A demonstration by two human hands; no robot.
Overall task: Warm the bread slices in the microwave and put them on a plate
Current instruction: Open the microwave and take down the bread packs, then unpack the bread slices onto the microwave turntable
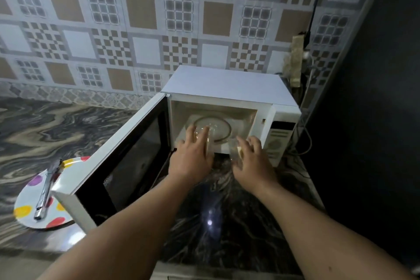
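Observation:
A white microwave (pixel 227 84) stands on the counter with its door (pixel 118 166) swung open to the left. Inside lies a round glass turntable (pixel 218 127). Both hands are at the cavity's mouth, gripping a clear glass dish (pixel 223 151) between them. My left hand (pixel 193 157) holds its left side and my right hand (pixel 250 161) its right side. A pale yellowish piece, probably a bread slice (pixel 239 150), shows through the glass by my right fingers. A white plate with coloured dots (pixel 25 209) sits at the left, partly hidden behind the door.
Metal tongs (pixel 46 191) lie across the dotted plate. The microwave's control panel (pixel 278 141) is at its right, with cables (pixel 304 141) trailing beside a dark wall. The marbled counter (pixel 45 129) stretches left along the tiled wall.

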